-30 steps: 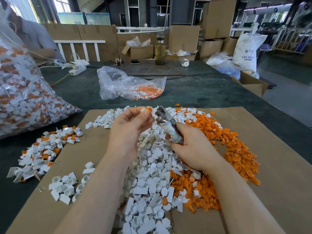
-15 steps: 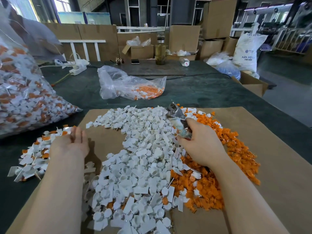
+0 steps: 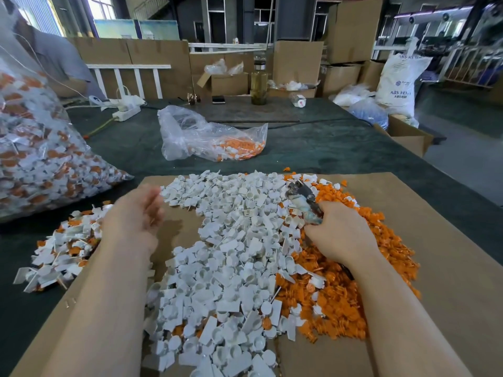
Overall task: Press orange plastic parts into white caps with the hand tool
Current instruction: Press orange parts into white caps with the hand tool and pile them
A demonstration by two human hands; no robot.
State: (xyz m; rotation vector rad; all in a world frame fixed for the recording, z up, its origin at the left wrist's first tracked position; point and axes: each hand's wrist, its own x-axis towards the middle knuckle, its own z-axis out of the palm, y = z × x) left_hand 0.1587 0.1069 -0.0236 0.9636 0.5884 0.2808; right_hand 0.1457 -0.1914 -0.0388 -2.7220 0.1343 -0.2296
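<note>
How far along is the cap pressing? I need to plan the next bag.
Done: a small pile of assembled caps lies at the left, beside a full bag. In hand: the right hand grips the hand tool; the left hand is blurred and seems to hold nothing. Left: the large heaps of white caps and orange parts, so most remains.

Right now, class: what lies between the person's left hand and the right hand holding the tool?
In the head view, the heap of white caps fills the stretch between the left hand and the right hand gripping the hand tool.
</note>
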